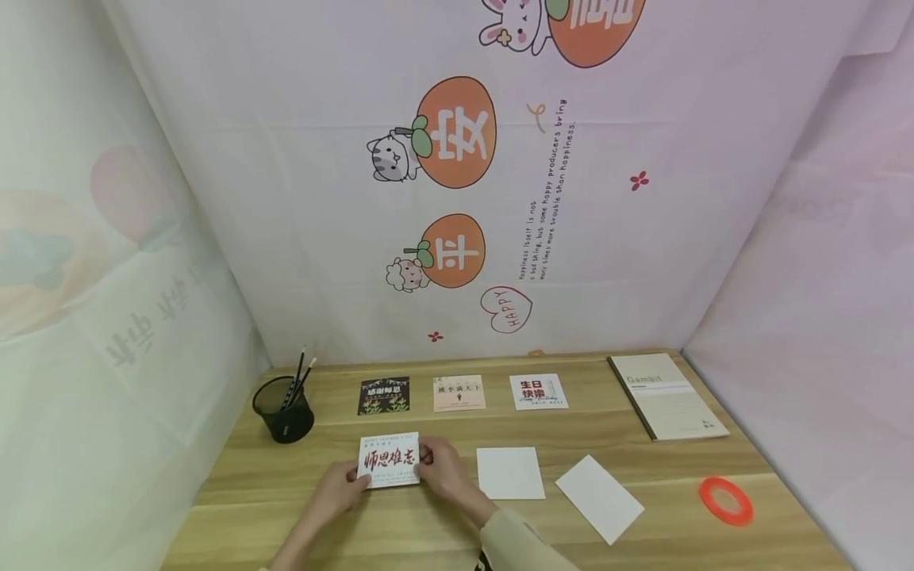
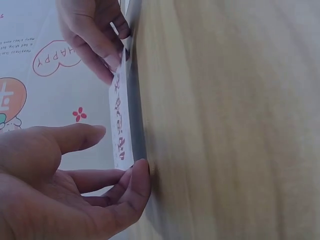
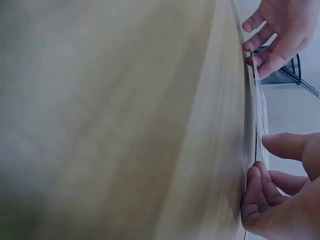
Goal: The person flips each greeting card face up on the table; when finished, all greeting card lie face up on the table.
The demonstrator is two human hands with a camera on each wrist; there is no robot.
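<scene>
Pinkish-white wall cloth (image 1: 307, 238) printed with round orange fruits rises behind a light wood-grain tabletop (image 1: 657, 539); from the head, the left hand (image 1: 341, 485) and right hand (image 1: 444, 469) grasp opposite sides of a white card with red Chinese lettering (image 1: 389, 460), so it sits between them; beyond the left hand, farther left, stands a black mesh pen cup (image 1: 289, 428) with pencils (image 1: 299, 382); ahead of the hands lie a square black card with white lettering (image 1: 384, 396), a square cream card (image 1: 459, 393) and a white card with red and blue print (image 1: 539, 392); right of the right hand are a squarish blank white card (image 1: 510, 473), a slanted blank white rectangle (image 1: 600, 498) and a flat red-orange ring (image 1: 726, 501); farther ahead lies a cream notebook marked "Gambit" (image 1: 667, 396).

From the left wrist, the lettered card runs edge-on from the near left hand's curled fingers to the right hand; a red heart outline (image 2: 57, 59) shows behind.

From the right wrist, the right hand's thumb meets the card's lettered side, its fingers curled at the edge; the left hand grips the far end, the pen cup behind it.
</scene>
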